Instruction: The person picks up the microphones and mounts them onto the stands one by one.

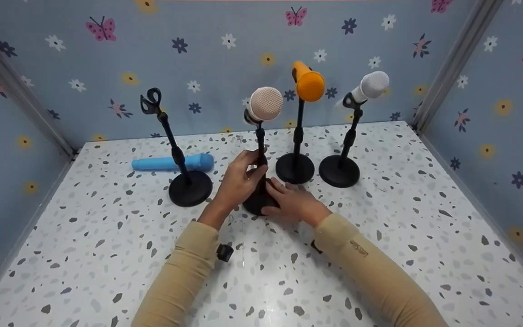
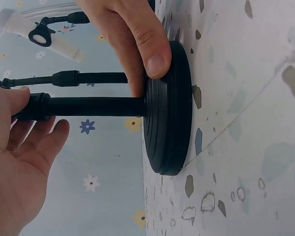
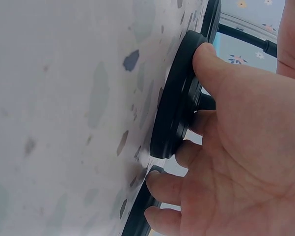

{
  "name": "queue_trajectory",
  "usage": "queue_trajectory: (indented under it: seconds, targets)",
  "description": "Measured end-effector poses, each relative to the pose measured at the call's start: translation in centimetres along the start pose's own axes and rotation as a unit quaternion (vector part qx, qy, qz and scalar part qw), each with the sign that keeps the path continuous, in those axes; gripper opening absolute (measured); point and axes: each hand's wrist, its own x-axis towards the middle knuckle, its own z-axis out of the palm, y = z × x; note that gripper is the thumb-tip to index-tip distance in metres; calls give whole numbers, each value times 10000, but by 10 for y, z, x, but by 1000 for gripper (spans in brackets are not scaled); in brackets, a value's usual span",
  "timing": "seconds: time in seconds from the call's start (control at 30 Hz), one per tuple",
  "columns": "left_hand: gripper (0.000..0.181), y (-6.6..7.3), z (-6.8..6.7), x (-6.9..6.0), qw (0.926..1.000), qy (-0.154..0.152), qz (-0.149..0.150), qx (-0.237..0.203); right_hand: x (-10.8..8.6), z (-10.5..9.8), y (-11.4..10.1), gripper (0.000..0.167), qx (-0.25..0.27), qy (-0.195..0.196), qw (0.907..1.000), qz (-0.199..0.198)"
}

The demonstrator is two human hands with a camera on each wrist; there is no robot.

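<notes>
A black microphone stand (image 1: 260, 135) with a pale pink microphone (image 1: 266, 104) in its clip stands at the middle of the table. My left hand (image 1: 238, 180) grips its pole near the collar, fingers and thumb on either side. With thumb and fingers, my right hand (image 1: 294, 202) holds the right side of its round base (image 1: 253, 205). The base (image 2: 181, 118) sits on the table in the left wrist view. In the right wrist view the thumb of my right hand (image 3: 235, 128) presses the base top; the pole is mostly hidden there.
Behind to the right are stands with an orange microphone (image 1: 310, 86) and a white microphone (image 1: 374, 85). At left, a stand with a vacant clip (image 1: 151, 102) rises before a blue microphone (image 1: 157, 163) lying down. Patterned walls (image 1: 225, 59) enclose the speckled table (image 1: 379, 272).
</notes>
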Motion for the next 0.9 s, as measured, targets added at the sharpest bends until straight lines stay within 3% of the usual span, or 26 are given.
queue_trajectory:
  seconds: [0.27,0.67,0.9]
  targets:
    - [36,0,2,0,10000,9,-86,-8,1,2,1,80,-32,7,10000,-9]
    - [38,0,3,0,9974,-30,-315,-645,0,0,1,82,69,-114,9999,65]
    - [32,6,4,1,9979,601,-181,-147,3,2,1,82,14,-151,9998,110]
